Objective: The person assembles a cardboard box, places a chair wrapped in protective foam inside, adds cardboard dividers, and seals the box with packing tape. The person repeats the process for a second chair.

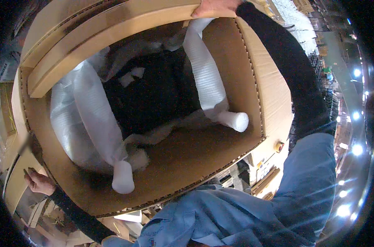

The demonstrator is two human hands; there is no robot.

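Steadying the strip: this is the step in hand, as I judge it; the right hand point(216, 7) lies over the strip point(125, 29) toward its right end.
Strip: long folded cardboard, running along the far side of the open carton point(273, 78); left end sits just inside the left wall.
Right fingers: mostly cut off by the top edge; I cannot tell if they grip.
Left hand point(39, 182): outside the carton, by its near left corner, beside a pale board point(17, 178); fingers curled, but I cannot tell whether they hold anything.
Dark item point(154, 94): deep in the carton, between left leg point(96, 111) and right leg point(205, 74), both foam-wrapped; white scrap point(132, 77) over it.
Leg ends: left cap point(123, 178) and right cap point(236, 121), white, pointing toward me.
Next move: calls for, I judge, controlling the strip's unheld left end and keeping it off the foam.
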